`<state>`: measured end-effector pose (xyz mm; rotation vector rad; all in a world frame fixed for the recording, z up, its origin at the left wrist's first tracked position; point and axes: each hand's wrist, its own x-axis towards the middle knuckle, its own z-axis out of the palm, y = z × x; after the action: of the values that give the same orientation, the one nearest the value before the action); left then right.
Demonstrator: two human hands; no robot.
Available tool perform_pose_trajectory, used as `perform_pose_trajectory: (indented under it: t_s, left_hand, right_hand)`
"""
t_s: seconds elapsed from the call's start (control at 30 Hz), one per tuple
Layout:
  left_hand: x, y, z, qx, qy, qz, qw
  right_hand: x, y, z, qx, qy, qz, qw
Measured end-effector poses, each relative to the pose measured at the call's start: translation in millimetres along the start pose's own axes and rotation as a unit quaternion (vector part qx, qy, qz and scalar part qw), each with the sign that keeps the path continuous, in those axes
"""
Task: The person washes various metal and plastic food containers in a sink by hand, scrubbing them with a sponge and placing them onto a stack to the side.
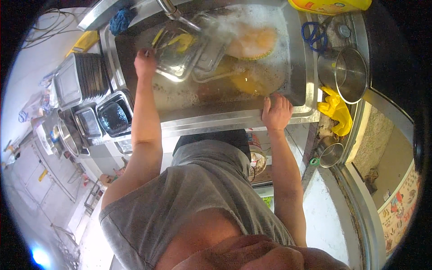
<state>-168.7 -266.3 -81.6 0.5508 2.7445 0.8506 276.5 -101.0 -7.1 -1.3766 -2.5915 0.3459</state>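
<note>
My left hand is closed at the left edge of a shiny rectangular metal tray in the sink; blur hides the exact finger contact. A yellow patch shows in the tray, possibly a reflection. Above the tray hangs the metal faucet. Beside it lies a second rectangular container, partly in the water. An orange round item with a toothed rim sits among suds. Under murky water is a yellowish round shape. My right hand rests on the front rim of the steel sink, thumb apart, holding nothing.
Left of the sink stand stacked metal trays and a dark wet tray. A blue scrubber lies at the back-left corner. Along the right are a steel pot, yellow gloves, blue-handled scissors and a metal cup.
</note>
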Motion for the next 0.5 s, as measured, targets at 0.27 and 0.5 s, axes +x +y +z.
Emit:
perform_pose_trajectory:
  t_s: [0.27, 0.5]
  left_hand:
    - [-31, -4, 68, 0.33, -0.204, 0.006, 0.922]
    - [-114, 113, 160, 0.084, -0.22, -0.106, 0.966]
  right_hand:
    - [0, -7, 8, 0.025, -0.017, -0.011, 0.999]
    - [-6, 5, 3, -0.026, 0.026, -0.069, 0.997]
